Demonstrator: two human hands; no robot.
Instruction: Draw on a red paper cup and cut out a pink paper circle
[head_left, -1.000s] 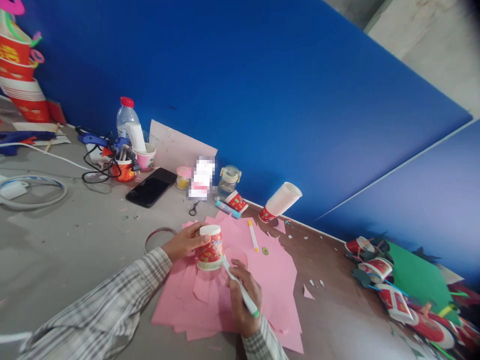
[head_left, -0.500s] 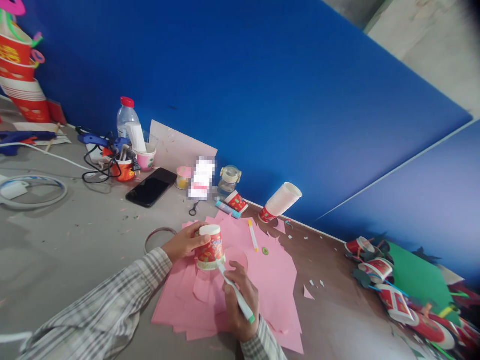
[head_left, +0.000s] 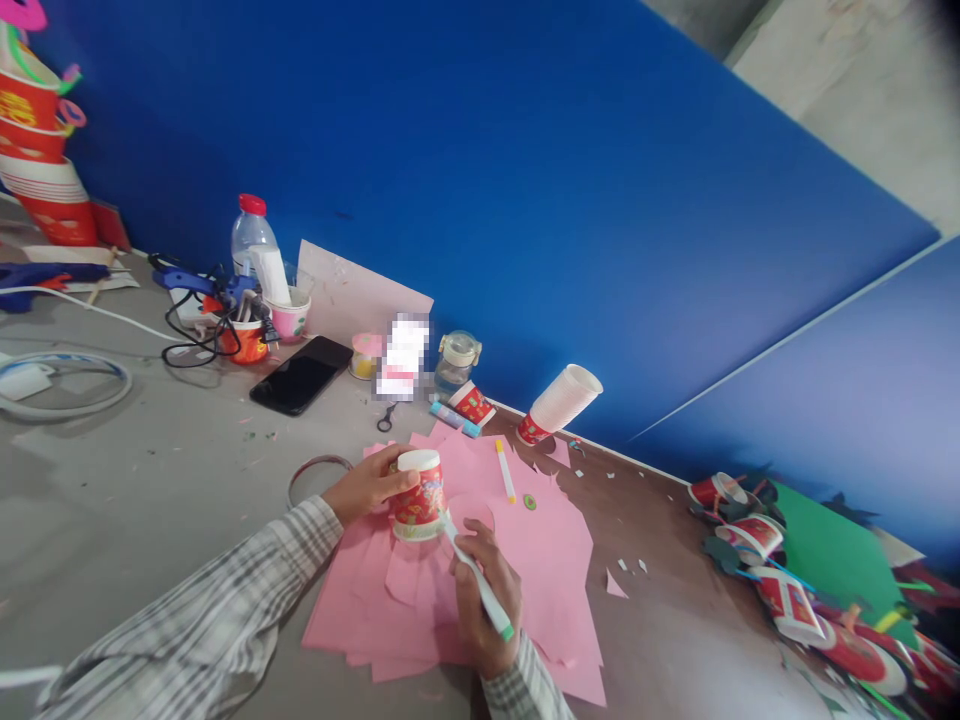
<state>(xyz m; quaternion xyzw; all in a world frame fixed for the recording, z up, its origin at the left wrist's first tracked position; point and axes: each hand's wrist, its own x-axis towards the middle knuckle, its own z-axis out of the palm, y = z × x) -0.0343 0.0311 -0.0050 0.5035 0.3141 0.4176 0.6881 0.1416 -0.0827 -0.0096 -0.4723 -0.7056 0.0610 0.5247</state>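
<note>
A red patterned paper cup is upside down, its white base up, over a pile of pink paper. My left hand grips it from the left, thumb across its front. In my right hand is a white marker with a green end, its tip at the cup's lower right side. A light green band shows near the cup's lower rim. On the pink paper to the right lie a yellow and white marker and a small green disc.
Behind the paper stand a glass jar and stacked white cups. A black phone, small scissors and a cup of tools are at the left. Decorated cups lie beside green paper at the right.
My right hand has shifted slightly right, and the marker tip has moved a little up and right along the cup. My left hand still holds the cup in nearly the same place.
</note>
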